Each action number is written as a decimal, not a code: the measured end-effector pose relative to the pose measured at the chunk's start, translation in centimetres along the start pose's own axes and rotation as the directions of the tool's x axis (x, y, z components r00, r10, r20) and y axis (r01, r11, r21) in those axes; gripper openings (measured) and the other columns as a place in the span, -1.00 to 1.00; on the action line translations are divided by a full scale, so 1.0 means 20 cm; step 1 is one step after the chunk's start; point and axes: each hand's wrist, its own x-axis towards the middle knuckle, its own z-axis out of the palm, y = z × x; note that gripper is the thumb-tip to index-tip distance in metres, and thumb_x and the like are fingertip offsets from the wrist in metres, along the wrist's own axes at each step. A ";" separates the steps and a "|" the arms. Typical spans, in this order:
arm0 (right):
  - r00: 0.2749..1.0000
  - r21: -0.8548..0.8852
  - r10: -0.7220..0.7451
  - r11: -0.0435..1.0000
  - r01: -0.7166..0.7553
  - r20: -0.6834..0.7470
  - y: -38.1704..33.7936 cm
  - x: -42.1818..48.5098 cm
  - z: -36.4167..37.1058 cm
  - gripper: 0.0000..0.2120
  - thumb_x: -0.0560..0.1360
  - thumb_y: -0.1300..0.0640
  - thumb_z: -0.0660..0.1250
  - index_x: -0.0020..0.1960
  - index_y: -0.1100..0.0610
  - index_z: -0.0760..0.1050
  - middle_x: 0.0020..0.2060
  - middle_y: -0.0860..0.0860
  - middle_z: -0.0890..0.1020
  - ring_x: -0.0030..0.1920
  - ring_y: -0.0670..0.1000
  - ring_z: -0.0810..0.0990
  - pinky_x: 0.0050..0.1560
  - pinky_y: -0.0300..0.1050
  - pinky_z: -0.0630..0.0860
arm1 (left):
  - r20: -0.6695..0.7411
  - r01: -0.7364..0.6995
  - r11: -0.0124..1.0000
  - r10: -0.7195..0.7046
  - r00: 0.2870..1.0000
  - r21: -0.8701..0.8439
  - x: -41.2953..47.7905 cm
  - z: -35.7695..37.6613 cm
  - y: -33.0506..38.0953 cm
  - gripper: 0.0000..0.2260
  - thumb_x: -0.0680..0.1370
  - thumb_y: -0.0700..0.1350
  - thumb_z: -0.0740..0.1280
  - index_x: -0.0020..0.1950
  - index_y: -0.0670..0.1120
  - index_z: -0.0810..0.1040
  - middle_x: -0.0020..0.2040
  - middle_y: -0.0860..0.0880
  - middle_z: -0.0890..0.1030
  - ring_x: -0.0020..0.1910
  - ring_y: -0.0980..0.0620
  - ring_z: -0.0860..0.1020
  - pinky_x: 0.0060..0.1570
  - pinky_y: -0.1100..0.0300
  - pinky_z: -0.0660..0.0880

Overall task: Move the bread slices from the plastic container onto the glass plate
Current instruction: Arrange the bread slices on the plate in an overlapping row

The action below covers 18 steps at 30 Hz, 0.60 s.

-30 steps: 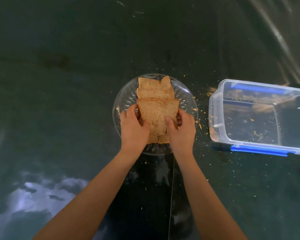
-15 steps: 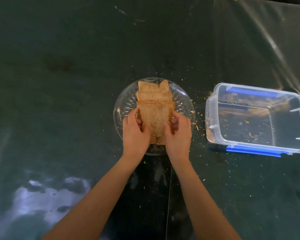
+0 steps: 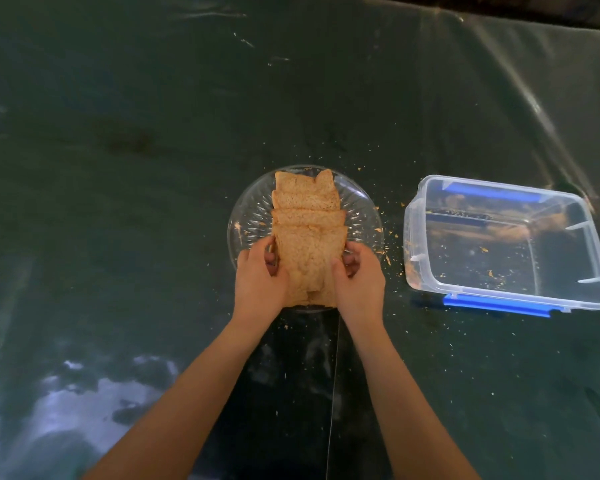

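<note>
1. Progress: the bread slices (image 3: pixel 307 216) lay overlapped on the glass plate (image 3: pixel 250 216); the plastic container (image 3: pixel 506 242) held only crumbs, so I judged the transfer all but done.
2. Hands: my left hand (image 3: pixel 258 277) and right hand (image 3: pixel 359 277) clasped the nearest slice by its two side edges, its lower part on the plate's near rim. Releasing it appeared to be what remained.
3. Surface: the dark, glossy sheet covering the worktop (image 3: pixel 118 168) showed creases and glare; crumbs (image 3: pixel 383 252) lay scattered between plate and container, which stood apart.
4. Room: nothing beyond the worktop could be made out.
</note>
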 end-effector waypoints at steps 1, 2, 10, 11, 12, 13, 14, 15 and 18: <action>1.000 0.000 -0.006 1.000 0.006 0.001 0.00 0.00 0.00 -0.72 0.49 0.16 0.30 0.19 0.11 0.45 -0.02 0.07 0.57 -0.10 -0.06 0.51 -0.20 -0.46 0.32 | -0.003 0.000 1.000 0.000 1.000 0.002 0.00 0.00 0.00 -0.57 0.49 -0.20 0.32 0.35 0.01 0.42 0.10 -0.04 0.49 -0.24 0.23 0.47 -0.32 0.44 0.35; 1.000 -0.003 -0.010 1.000 0.010 0.000 -0.01 0.00 -0.01 -0.72 0.48 0.15 0.30 0.19 0.10 0.45 -0.02 0.06 0.57 -0.11 -0.06 0.51 -0.21 -0.46 0.31 | -0.005 0.001 1.000 -0.001 1.000 0.007 0.00 -0.01 0.00 -0.58 0.49 -0.20 0.32 0.34 0.02 0.43 0.09 -0.02 0.48 -0.25 0.24 0.47 -0.33 0.45 0.34; 0.997 -0.162 0.016 0.987 -0.003 0.078 -0.01 0.05 0.00 -0.64 0.50 0.16 0.26 0.28 0.17 0.39 0.18 0.12 0.46 0.16 0.06 0.46 0.20 -0.01 0.47 | 0.087 0.075 0.995 -0.080 0.993 0.062 0.03 0.00 0.04 -0.55 0.44 -0.15 0.29 0.34 -0.13 0.40 0.20 -0.20 0.54 0.14 -0.18 0.55 0.13 -0.13 0.52; 0.996 -0.170 0.012 0.985 0.003 0.087 -0.01 0.05 0.01 -0.63 0.49 0.16 0.27 0.28 0.18 0.38 0.17 0.12 0.46 0.15 0.06 0.45 0.18 -0.05 0.47 | 0.078 0.071 0.995 -0.077 0.994 0.074 0.03 0.00 0.05 -0.55 0.43 -0.13 0.29 0.33 -0.11 0.41 0.17 -0.20 0.54 0.13 -0.19 0.55 0.11 -0.14 0.53; 0.995 -0.181 0.007 0.983 0.011 0.097 -0.01 0.06 0.02 -0.62 0.49 0.15 0.27 0.28 0.18 0.38 0.17 0.12 0.47 0.14 0.05 0.45 0.14 -0.09 0.45 | 0.068 0.075 0.993 -0.081 0.994 0.086 0.03 0.00 0.05 -0.53 0.43 -0.12 0.29 0.35 -0.08 0.39 0.17 -0.18 0.53 0.14 -0.18 0.54 0.11 -0.15 0.53; 0.994 -0.191 0.007 0.981 0.014 0.106 -0.01 0.07 0.02 -0.62 0.49 0.14 0.28 0.29 0.19 0.37 0.17 0.12 0.47 0.13 0.05 0.45 0.11 -0.10 0.42 | 0.061 0.078 0.993 -0.084 0.995 0.091 0.03 0.00 0.05 -0.51 0.43 -0.10 0.30 0.37 -0.05 0.37 0.18 -0.17 0.53 0.15 -0.16 0.53 0.11 -0.14 0.53; 0.994 -0.199 0.014 0.980 0.009 0.111 -0.01 0.07 0.03 -0.61 0.49 0.13 0.28 0.29 0.19 0.36 0.17 0.12 0.47 0.14 0.06 0.45 0.11 -0.10 0.42 | 0.056 0.078 0.993 -0.083 0.995 0.088 0.03 0.00 0.05 -0.50 0.44 -0.10 0.31 0.39 -0.03 0.35 0.19 -0.15 0.54 0.16 -0.15 0.53 0.12 -0.14 0.52; 0.994 -0.204 0.024 0.979 -0.001 0.111 -0.02 0.08 0.04 -0.60 0.50 0.13 0.28 0.30 0.19 0.35 0.18 0.13 0.46 0.16 0.08 0.45 0.13 -0.08 0.42 | 0.052 0.075 0.994 -0.079 0.996 0.082 0.04 0.01 0.05 -0.50 0.45 -0.12 0.31 0.39 -0.02 0.34 0.18 -0.15 0.56 0.16 -0.15 0.54 0.12 -0.13 0.52; 0.995 -0.218 0.037 0.976 -0.015 0.097 -0.03 0.11 0.05 -0.59 0.50 0.13 0.29 0.31 0.20 0.34 0.20 0.14 0.47 0.20 0.11 0.45 0.21 0.00 0.43 | 0.044 0.061 0.995 -0.064 0.997 0.079 0.07 0.02 0.07 -0.51 0.47 -0.15 0.30 0.40 -0.03 0.34 0.17 -0.18 0.56 0.15 -0.17 0.54 0.14 -0.14 0.51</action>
